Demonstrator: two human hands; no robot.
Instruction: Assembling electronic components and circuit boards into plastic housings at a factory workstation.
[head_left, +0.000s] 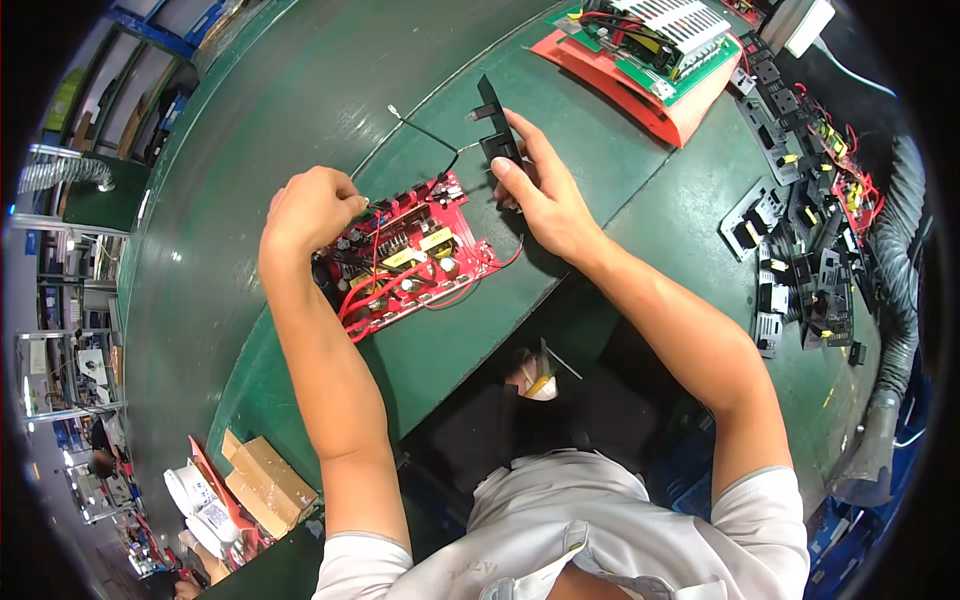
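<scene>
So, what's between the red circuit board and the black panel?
Head view: a thin black cable, with green bench behind it, between the red circuit board and the black panel in the right hand.

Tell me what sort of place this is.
Probably an electronics assembly workshop: a red circuit board with wires lies on a green work surface, similar black panels are heaped at the right, and a flexible grey duct hangs beyond them.

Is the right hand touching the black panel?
Touching: the head view shows the right hand holding the black panel near its lower end, thumb against it.
</scene>
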